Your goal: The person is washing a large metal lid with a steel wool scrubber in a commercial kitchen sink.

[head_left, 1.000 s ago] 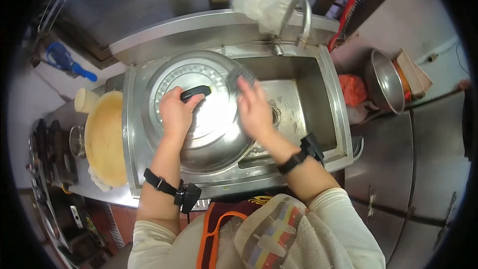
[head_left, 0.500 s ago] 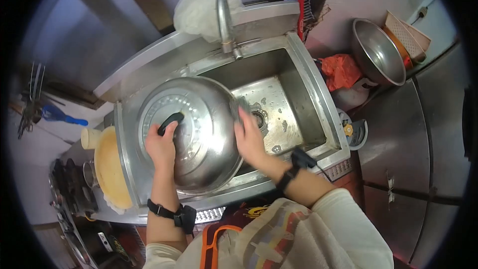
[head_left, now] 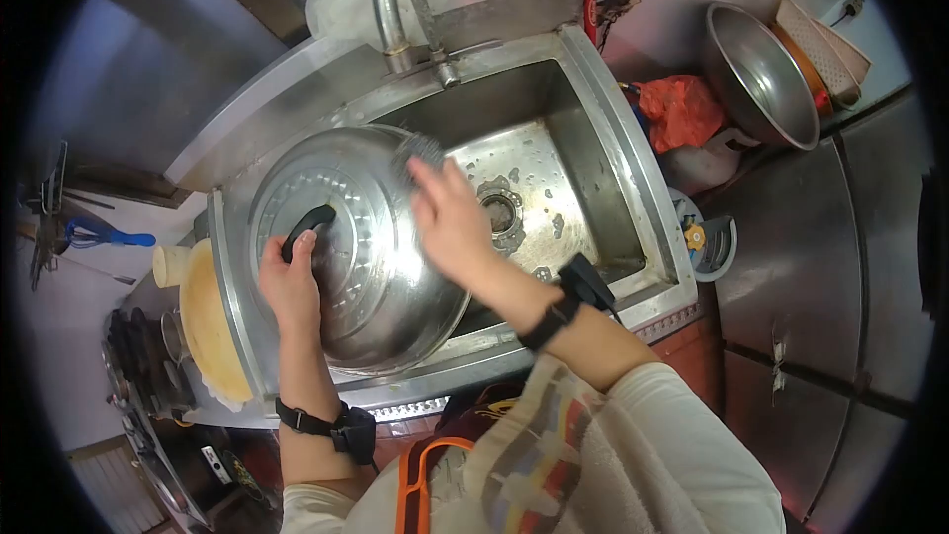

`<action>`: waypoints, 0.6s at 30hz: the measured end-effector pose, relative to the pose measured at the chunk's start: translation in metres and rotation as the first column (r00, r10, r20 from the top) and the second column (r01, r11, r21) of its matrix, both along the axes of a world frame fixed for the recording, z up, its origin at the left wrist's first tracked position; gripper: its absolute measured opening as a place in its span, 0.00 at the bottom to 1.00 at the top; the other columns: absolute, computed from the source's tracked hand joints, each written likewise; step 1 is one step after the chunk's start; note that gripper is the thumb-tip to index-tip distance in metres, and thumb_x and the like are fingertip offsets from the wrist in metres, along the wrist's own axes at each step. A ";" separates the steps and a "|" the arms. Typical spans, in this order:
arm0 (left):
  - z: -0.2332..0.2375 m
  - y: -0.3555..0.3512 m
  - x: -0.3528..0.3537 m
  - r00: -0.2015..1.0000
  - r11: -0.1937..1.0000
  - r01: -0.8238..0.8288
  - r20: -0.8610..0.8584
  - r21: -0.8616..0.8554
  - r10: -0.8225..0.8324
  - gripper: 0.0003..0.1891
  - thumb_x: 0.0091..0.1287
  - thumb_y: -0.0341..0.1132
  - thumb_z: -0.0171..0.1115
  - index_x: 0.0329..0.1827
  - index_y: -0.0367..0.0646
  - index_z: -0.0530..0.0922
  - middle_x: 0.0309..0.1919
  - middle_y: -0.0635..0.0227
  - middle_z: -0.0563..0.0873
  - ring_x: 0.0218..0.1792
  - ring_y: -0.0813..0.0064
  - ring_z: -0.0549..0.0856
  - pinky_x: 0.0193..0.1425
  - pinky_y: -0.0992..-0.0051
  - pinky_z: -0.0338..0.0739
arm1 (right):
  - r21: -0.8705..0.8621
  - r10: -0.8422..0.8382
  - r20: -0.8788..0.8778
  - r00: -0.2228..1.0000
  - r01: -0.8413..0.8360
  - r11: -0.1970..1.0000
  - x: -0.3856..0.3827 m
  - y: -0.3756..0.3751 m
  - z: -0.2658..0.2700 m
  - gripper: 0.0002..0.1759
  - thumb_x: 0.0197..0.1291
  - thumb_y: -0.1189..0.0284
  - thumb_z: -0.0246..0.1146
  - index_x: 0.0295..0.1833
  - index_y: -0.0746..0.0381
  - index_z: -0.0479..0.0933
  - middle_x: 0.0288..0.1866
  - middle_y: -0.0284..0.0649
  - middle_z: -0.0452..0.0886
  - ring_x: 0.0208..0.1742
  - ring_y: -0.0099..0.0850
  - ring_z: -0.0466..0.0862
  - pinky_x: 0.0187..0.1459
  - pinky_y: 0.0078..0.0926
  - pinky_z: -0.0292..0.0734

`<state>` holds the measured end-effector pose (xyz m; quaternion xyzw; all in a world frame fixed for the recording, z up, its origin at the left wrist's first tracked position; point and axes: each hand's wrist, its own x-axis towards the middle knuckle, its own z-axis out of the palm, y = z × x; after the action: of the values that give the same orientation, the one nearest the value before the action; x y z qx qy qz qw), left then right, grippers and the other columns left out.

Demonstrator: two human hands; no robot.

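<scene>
From here I see the big domed stainless-steel lid (head_left: pixel 366 267) lying tilted over the left part of the rectangular steel sink (head_left: pixel 633 188), rounded side up. My left hand (head_left: pixel 287 282) is closed on the lid's black plastic handle (head_left: pixel 308 225). My right hand (head_left: pixel 450 222) presses a grey wire scouring pad (head_left: pixel 420 150) to the lid's far edge, fingers curled over it (only its tip shows). The curved steel tap (head_left: pixel 390 0) stands behind, and a round steel bowl (head_left: pixel 756 74) sits well apart on the right.
</scene>
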<state>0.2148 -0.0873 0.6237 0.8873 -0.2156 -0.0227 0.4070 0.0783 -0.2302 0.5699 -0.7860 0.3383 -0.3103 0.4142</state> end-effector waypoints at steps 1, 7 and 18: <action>0.002 -0.001 0.000 1.000 1.000 0.002 -0.012 0.009 -0.002 0.14 0.60 0.39 0.64 0.31 0.35 0.76 0.23 0.69 0.77 0.28 0.77 0.72 0.34 0.76 0.68 | -0.158 0.079 0.002 0.997 -0.077 0.984 -0.010 0.021 0.007 0.21 0.58 0.66 0.54 0.58 0.55 0.73 0.62 0.53 0.69 0.63 0.50 0.69 0.63 0.44 0.64; 0.005 0.004 0.003 0.982 0.991 0.093 -0.157 -0.101 -0.108 0.08 0.65 0.36 0.59 0.37 0.39 0.77 0.26 0.78 0.73 0.29 0.85 0.68 0.34 0.82 0.63 | -0.560 0.319 -0.242 0.916 -0.400 0.726 -0.018 0.054 0.028 0.19 0.55 0.63 0.58 0.55 0.48 0.75 0.58 0.45 0.74 0.63 0.41 0.71 0.61 0.57 0.62; 0.010 0.017 0.005 0.846 0.887 0.118 -0.423 -0.446 -0.325 0.15 0.65 0.23 0.52 0.54 0.37 0.73 0.44 0.68 0.79 0.45 0.80 0.77 0.53 0.81 0.68 | -0.462 0.559 -0.259 0.788 -0.609 0.644 -0.006 0.089 0.045 0.19 0.52 0.67 0.60 0.52 0.52 0.77 0.52 0.47 0.75 0.62 0.41 0.72 0.61 0.55 0.64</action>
<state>0.2202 -0.0705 0.6334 0.7177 -0.2095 -0.2480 0.6161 0.0723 -0.1414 0.6149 -0.9478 -0.0123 -0.2028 0.2457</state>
